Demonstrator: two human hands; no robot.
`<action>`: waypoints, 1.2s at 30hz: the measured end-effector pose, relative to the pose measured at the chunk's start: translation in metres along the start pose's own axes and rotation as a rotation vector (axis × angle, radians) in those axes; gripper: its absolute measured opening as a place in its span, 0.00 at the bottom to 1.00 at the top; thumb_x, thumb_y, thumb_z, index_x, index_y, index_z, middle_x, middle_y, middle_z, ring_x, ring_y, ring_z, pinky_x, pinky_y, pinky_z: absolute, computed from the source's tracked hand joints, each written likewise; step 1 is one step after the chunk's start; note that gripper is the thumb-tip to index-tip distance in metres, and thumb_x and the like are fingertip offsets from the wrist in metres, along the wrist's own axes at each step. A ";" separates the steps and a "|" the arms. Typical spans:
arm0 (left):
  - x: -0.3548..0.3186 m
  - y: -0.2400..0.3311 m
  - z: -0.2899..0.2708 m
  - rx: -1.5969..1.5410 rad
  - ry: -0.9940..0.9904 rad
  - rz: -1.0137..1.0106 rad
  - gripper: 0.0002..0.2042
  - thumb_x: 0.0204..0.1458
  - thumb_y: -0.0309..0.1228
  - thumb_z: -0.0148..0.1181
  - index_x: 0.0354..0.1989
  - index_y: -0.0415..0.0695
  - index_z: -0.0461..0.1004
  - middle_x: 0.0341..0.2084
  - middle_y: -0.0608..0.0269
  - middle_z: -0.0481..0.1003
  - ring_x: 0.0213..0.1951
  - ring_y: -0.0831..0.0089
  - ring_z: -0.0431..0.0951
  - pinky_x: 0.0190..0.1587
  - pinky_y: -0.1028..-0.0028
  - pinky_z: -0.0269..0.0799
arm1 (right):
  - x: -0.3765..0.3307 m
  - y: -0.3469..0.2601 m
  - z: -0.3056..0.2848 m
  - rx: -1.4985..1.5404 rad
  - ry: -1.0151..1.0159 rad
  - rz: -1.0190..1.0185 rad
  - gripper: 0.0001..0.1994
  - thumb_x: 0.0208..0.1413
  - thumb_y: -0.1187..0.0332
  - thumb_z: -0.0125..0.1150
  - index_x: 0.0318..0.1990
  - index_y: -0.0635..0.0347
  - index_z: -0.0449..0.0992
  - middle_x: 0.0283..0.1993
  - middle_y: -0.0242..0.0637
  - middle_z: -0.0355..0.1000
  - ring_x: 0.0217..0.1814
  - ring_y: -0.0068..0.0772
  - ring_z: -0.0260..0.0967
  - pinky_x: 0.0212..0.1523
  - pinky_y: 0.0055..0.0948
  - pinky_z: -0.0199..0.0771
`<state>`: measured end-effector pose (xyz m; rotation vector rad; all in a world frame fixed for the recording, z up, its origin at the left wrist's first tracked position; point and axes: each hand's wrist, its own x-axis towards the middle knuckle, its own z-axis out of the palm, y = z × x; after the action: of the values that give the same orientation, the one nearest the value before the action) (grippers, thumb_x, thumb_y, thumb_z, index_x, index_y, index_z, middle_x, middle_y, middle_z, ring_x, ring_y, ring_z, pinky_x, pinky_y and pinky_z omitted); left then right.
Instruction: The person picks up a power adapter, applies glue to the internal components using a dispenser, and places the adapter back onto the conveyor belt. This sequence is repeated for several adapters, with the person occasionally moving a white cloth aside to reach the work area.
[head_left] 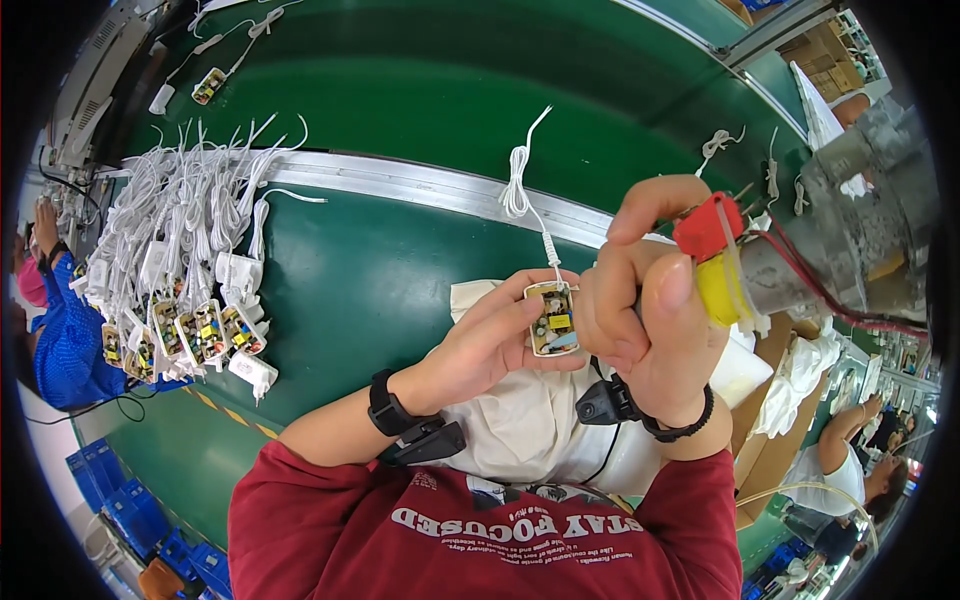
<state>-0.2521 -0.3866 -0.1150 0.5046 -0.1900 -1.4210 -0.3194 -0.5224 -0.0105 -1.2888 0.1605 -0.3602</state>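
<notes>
Logging from my remote station: left grip [488, 338] pinched around the open white adapter [555, 322], held before the torso near the green counter [370, 265]. I judge assembly partial: circuit board [546, 310] seated, white cord [515, 190] attached, upward face lacking a cover. Long axis runs roughly away from the body, cord end farthest. Right grip [655, 315], curled beside the adapter, reaches toward a red block [706, 228]; I cannot tell whether it grasps anything.

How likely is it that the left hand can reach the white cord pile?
Probably yes: nothing seems to block the way over the green table to the cord pile, though the left hand may need to release the open charger first.
</notes>
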 end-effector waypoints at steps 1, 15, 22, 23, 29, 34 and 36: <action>0.000 -0.001 0.000 0.001 0.015 0.001 0.20 0.66 0.38 0.40 0.63 0.44 0.55 0.56 0.57 0.64 0.56 0.65 0.70 0.58 0.56 0.70 | 0.000 -0.001 -0.001 0.029 0.010 0.004 0.18 0.60 0.56 0.56 0.44 0.61 0.61 0.19 0.24 0.59 0.16 0.12 0.51 0.17 0.17 0.50; 0.105 0.097 -0.023 1.866 0.169 0.583 0.26 0.44 0.25 0.60 0.53 0.36 0.63 0.41 0.43 0.68 0.44 0.47 0.71 0.46 0.61 0.71 | 0.001 -0.010 0.007 -0.026 -0.015 0.001 0.19 0.65 0.53 0.46 0.47 0.63 0.59 0.14 0.25 0.51 0.12 0.14 0.46 0.14 0.19 0.49; 0.027 0.073 -0.017 2.042 0.342 0.668 0.20 0.49 0.29 0.59 0.50 0.36 0.66 0.41 0.47 0.70 0.44 0.50 0.73 0.45 0.61 0.70 | 0.000 -0.012 0.005 0.033 -0.082 0.030 0.19 0.65 0.53 0.48 0.47 0.62 0.60 0.17 0.26 0.53 0.15 0.16 0.49 0.17 0.19 0.51; 0.001 0.063 -0.011 2.034 0.429 0.551 0.18 0.51 0.29 0.58 0.50 0.37 0.67 0.41 0.48 0.70 0.43 0.52 0.73 0.46 0.62 0.70 | 0.000 -0.011 0.005 0.037 -0.078 0.030 0.19 0.65 0.53 0.48 0.47 0.62 0.60 0.17 0.26 0.53 0.15 0.16 0.49 0.17 0.19 0.52; -0.064 0.016 0.003 1.789 0.609 0.333 0.20 0.48 0.33 0.64 0.48 0.37 0.67 0.38 0.51 0.70 0.40 0.54 0.73 0.43 0.65 0.71 | 0.001 -0.007 0.010 0.131 -0.027 0.039 0.13 0.62 0.62 0.57 0.42 0.62 0.64 0.16 0.23 0.58 0.14 0.13 0.53 0.17 0.18 0.52; -0.084 0.000 0.010 2.041 0.660 0.263 0.20 0.45 0.34 0.68 0.42 0.37 0.69 0.36 0.54 0.70 0.39 0.58 0.74 0.40 0.68 0.71 | -0.002 -0.005 0.013 0.135 -0.041 0.023 0.12 0.62 0.63 0.55 0.41 0.61 0.65 0.16 0.23 0.59 0.14 0.13 0.53 0.16 0.18 0.53; -0.083 -0.001 0.012 1.885 0.661 0.206 0.17 0.47 0.33 0.66 0.40 0.37 0.70 0.32 0.57 0.72 0.34 0.63 0.74 0.38 0.71 0.71 | -0.003 -0.005 0.015 0.137 -0.048 0.021 0.11 0.62 0.63 0.55 0.41 0.61 0.65 0.16 0.23 0.59 0.14 0.13 0.53 0.16 0.18 0.53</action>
<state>-0.2706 -0.3088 -0.0906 2.3194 -1.0014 -0.4042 -0.3189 -0.5092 -0.0020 -1.1588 0.1071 -0.3164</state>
